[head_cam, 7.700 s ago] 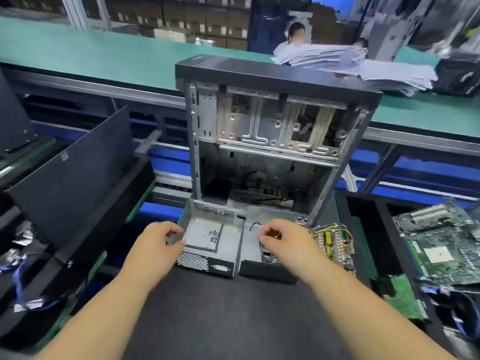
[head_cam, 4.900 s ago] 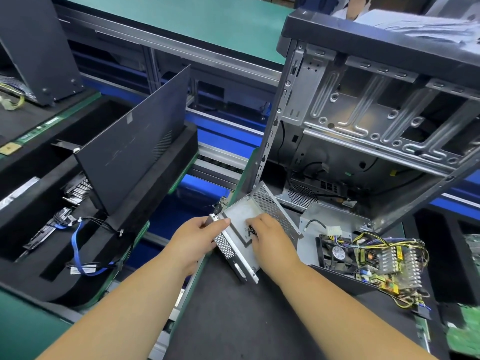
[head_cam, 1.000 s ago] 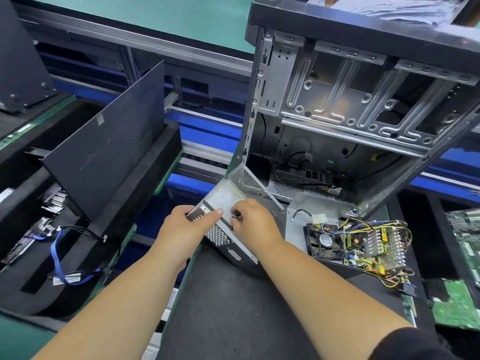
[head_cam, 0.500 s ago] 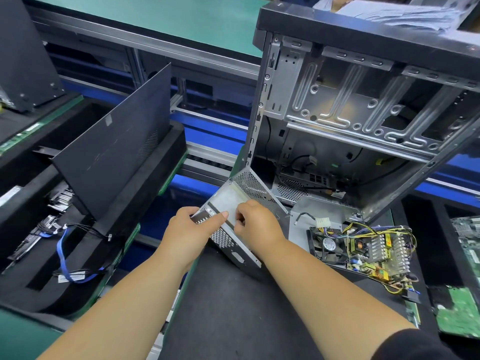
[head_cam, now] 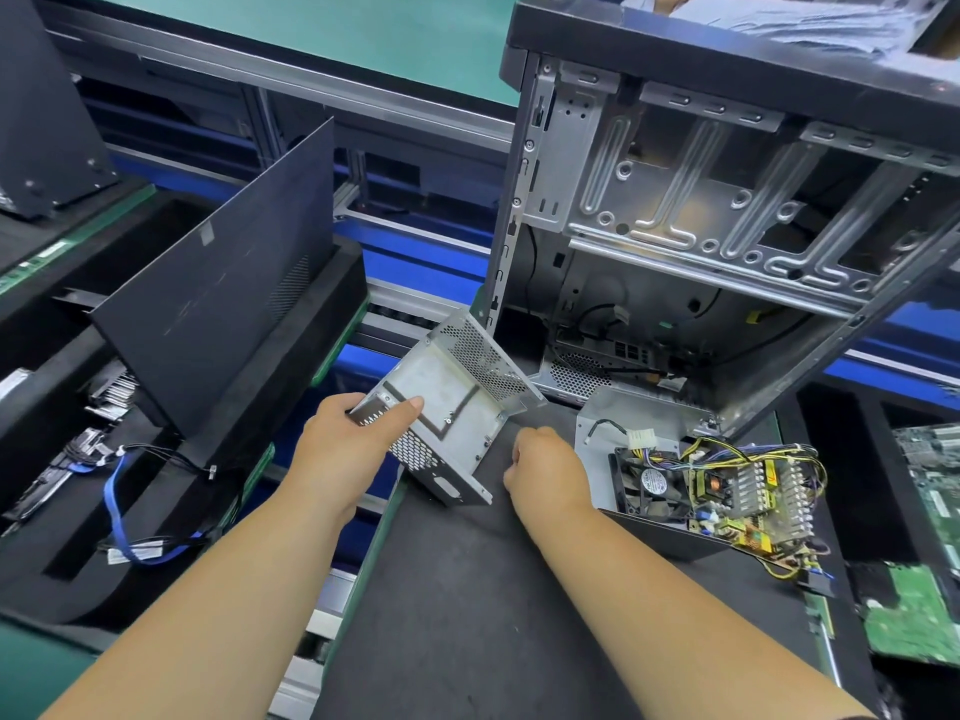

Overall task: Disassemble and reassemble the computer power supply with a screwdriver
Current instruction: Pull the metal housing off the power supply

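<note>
My left hand [head_cam: 348, 444] grips the left edge of the grey metal power supply cover [head_cam: 457, 397], thumb on its top face, holding it tilted above the mat's left edge. My right hand [head_cam: 550, 470] hovers just right of the cover, apart from it, with its fingers curled; nothing shows in it. The power supply base [head_cam: 613, 423] lies on the black mat [head_cam: 467, 589] to the right, its fan, circuit board and yellow wires [head_cam: 727, 485] exposed. No screwdriver is in view.
An open computer case [head_cam: 675, 200] stands tilted behind the power supply. A black side panel [head_cam: 223, 283] leans in a foam tray [head_cam: 62, 579] at left, with cables [head_cam: 124, 511] beside it. Green circuit boards [head_cam: 904, 615] lie at the right edge.
My right hand has let go of the cover and drawn back to the right. The left hand now holds the cover alone, and has turned it slightly.
</note>
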Tool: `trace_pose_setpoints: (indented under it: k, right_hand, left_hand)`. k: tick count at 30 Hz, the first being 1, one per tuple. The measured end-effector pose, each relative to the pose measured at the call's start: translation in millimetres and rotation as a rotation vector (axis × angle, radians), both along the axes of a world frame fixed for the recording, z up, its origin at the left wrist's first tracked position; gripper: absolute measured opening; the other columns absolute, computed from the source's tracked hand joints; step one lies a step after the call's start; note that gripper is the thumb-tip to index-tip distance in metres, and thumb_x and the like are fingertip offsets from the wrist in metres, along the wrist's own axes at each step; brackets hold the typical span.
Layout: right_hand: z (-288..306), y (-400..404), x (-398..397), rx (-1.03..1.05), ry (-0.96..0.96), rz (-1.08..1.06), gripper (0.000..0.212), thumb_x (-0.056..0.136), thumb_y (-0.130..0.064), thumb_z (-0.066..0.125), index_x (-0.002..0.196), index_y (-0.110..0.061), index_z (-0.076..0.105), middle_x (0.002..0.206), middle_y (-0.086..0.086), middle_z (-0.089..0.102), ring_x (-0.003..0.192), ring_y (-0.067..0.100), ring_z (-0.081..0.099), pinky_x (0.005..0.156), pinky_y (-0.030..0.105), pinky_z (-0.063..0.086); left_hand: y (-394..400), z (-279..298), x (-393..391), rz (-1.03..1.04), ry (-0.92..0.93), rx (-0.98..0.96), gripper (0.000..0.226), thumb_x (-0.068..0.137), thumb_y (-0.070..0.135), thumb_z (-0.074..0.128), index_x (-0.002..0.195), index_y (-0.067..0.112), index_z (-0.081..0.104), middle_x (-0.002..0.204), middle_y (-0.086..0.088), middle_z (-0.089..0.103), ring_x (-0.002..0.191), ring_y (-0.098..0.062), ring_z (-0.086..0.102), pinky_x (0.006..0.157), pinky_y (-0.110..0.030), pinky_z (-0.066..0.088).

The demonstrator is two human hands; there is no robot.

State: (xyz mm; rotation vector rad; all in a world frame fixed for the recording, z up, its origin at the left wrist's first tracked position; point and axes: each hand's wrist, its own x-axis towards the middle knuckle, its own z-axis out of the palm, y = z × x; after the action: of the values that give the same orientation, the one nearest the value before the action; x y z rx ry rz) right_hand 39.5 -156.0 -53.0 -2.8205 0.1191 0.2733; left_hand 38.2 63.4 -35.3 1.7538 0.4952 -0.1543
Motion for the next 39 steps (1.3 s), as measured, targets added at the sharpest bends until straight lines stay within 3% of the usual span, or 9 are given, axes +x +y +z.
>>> trace_pose_setpoints:
  k: [5,9,14,17,22,24,28,33,39]
  right_hand:
    - [-3,-3,3,-0.084,0.015,-0.005,0.022,0.087,0.0,0.056,0.107,-0.007,0.061,0.116,0.011,0.055,0.101,0.029,0.059,0.07,0.027,0.038]
    - [1,-4,3,-0.163,0.015,0.03,0.026,0.086,0.004,0.055,0.109,-0.007,0.062,0.116,0.01,0.054,0.102,0.029,0.059,0.071,0.029,0.04]
    - [1,-5,2,-0.12,-0.023,0.051,0.028,0.088,0.004,0.049,0.109,-0.008,0.063,0.114,0.01,0.053,0.097,0.028,0.057,0.067,0.028,0.039]
    - [0,-2,2,-0.041,-0.082,0.061,0.025,0.094,-0.004,0.048,0.113,-0.01,0.064,0.115,0.008,0.055,0.096,0.027,0.058,0.075,0.03,0.047]
    - [-5,11,5,0.03,-0.077,0.094,0.029,0.093,-0.028,0.058,0.115,-0.01,0.063,0.122,0.007,0.053,0.104,0.025,0.057,0.079,0.03,0.046]
    - [-6,15,6,0.033,-0.043,0.077,0.031,0.09,-0.029,0.063,0.114,-0.009,0.063,0.122,0.008,0.053,0.104,0.026,0.057,0.077,0.029,0.046]
    - [-6,17,6,0.033,-0.047,0.058,0.025,0.088,-0.027,0.065,0.106,-0.01,0.066,0.115,0.008,0.058,0.097,0.024,0.062,0.075,0.028,0.048]
    - [-6,18,6,0.041,-0.022,0.046,0.016,0.089,-0.024,0.062,0.098,-0.012,0.069,0.104,0.006,0.067,0.091,0.024,0.064,0.073,0.028,0.049]
    - [-3,17,7,0.101,-0.008,0.01,0.008,0.085,-0.016,0.062,0.091,-0.014,0.066,0.101,0.004,0.064,0.089,0.022,0.062,0.066,0.025,0.04]
  left_hand:
    - [2,-1,2,0.022,0.001,-0.013,0.077,0.052,0.074,0.078,0.105,0.02,0.065,0.092,0.005,0.06,0.094,-0.015,0.063,0.094,-0.042,0.054]
    - [1,-4,1,0.026,-0.019,-0.007,0.068,0.052,0.074,0.078,0.09,0.02,0.061,0.085,0.008,0.059,0.083,-0.015,0.061,0.091,-0.045,0.056]
    - [0,-6,-1,0.016,-0.021,-0.039,0.076,0.048,0.077,0.079,0.107,0.031,0.066,0.111,-0.002,0.064,0.102,-0.019,0.064,0.093,-0.043,0.054]
    - [-2,-6,-3,0.021,-0.012,-0.058,0.087,0.045,0.078,0.079,0.115,0.029,0.063,0.119,-0.007,0.061,0.107,-0.022,0.062,0.096,-0.042,0.052]
    - [-6,-1,-7,-0.047,-0.007,-0.009,0.088,0.053,0.075,0.077,0.114,0.014,0.062,0.126,-0.026,0.052,0.107,-0.04,0.057,0.092,-0.05,0.052]
    - [-9,4,-10,-0.021,-0.025,-0.003,0.083,0.051,0.074,0.076,0.113,0.022,0.062,0.12,-0.019,0.056,0.092,-0.028,0.06,0.08,-0.041,0.053]
    - [-16,15,-17,0.032,-0.05,0.031,0.085,0.042,0.077,0.072,0.115,0.038,0.054,0.118,0.007,0.054,0.098,-0.005,0.057,0.068,-0.022,0.042]
    - [-23,25,-22,-0.002,-0.083,0.1,0.085,0.041,0.077,0.072,0.114,0.042,0.048,0.12,0.009,0.049,0.103,-0.007,0.057,0.083,-0.032,0.048]
    - [-28,31,-25,-0.021,-0.114,0.138,0.083,0.045,0.075,0.073,0.116,0.042,0.047,0.114,0.015,0.043,0.096,-0.002,0.055,0.074,-0.028,0.045]
